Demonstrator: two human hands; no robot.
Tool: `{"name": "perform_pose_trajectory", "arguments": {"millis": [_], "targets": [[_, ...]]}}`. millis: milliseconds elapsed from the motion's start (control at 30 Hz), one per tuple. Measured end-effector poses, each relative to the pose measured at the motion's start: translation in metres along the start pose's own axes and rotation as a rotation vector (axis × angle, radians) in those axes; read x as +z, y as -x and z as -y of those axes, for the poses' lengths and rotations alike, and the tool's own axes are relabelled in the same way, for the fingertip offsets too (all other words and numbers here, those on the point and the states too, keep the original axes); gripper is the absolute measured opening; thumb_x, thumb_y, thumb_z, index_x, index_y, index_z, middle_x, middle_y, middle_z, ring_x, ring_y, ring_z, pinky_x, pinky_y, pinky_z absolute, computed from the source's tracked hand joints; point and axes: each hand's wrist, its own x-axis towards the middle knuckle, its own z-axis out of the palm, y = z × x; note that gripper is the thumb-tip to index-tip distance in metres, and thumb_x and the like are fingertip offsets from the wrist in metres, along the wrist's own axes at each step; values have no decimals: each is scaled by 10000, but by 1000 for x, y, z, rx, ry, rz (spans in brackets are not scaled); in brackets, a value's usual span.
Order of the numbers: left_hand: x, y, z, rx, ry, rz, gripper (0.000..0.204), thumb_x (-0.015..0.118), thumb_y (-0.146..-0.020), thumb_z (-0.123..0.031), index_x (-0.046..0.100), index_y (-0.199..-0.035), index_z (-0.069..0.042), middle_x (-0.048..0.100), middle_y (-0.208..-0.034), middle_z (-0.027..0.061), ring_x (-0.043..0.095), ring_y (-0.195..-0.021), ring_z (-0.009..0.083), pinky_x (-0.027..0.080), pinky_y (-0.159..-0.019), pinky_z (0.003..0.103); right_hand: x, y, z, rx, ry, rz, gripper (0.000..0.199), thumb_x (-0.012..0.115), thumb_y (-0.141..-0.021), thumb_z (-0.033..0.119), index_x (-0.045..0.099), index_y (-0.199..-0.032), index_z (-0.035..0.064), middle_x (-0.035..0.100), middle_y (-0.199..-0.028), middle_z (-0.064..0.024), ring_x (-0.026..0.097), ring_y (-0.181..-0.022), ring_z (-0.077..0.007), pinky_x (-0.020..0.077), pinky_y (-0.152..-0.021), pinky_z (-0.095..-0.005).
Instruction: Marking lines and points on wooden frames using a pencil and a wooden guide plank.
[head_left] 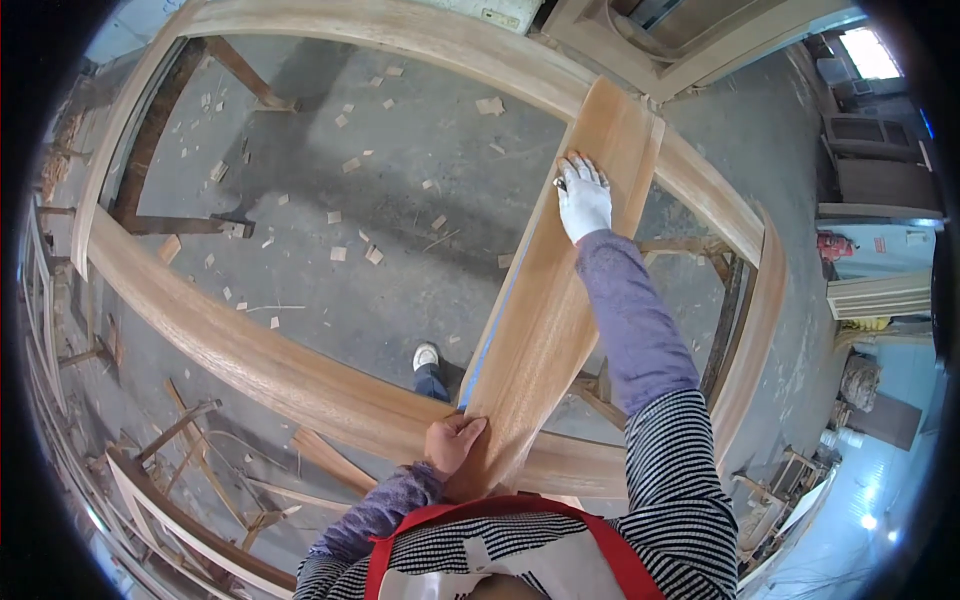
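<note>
- Nearest the camera sits the person's own chest: a red apron over a black-and-white striped top, with purple sleeve covers on both forearms.
- Just above it, the bare left hand grips the near end of a long wooden board, fingers curled over the board's left edge and clamped on it.
- That board runs away from the person, up and slightly to the right, lying across a large wooden frame with broad, moulded rails; its near end rests on the front rail and its far end reaches the back rail.
- A strip of blue shows along the board's left edge, near the middle of its length.
- Farther out, the right hand, in a white glove, lies on the upper part of the board with fingers spread flat, pressing rather than closing around anything.
- Through the frame's opening the grey concrete floor shows, strewn with small wood offcuts, and one white shoe stands on it just left of the board.
- Trestle legs of dark wood hold the frame up at the left.
- More timber pieces and frames lean at the lower left and upper right.
</note>
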Motion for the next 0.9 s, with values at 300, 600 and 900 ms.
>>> {"name": "perform_pose_trajectory", "arguments": {"millis": [300,600,900], "targets": [[-32,17,-14,-85,-228,-55,283,686,-894,-280,725,-913,0,665,-680,151,609,-620,139,507,-607,319,-54,149,62,-228,-228,130,340,552,-924,156,608,-1250,75,529,-1395,-135,430,-1355,-302,275,-1157,-490],[-27,15,0,-120,-67,-76,268,672,-918,-231,686,-814,16,587,-611,32,514,-583,92,437,-530,308,-57,183,85,-216,-219,198,428,602,-855,145,604,-1278,78,512,-1418,-139,398,-1385,-297,215,-1174,-532],[-31,11,7,89,-309,-115,260,683,-893,-235,694,-834,18,619,-623,156,569,-560,146,461,-549,346,-54,189,87,-182,-228,178,419,596,-870,141,600,-1283,77,500,-1433,-124,392,-1390,-281,210,-1181,-520]]}}
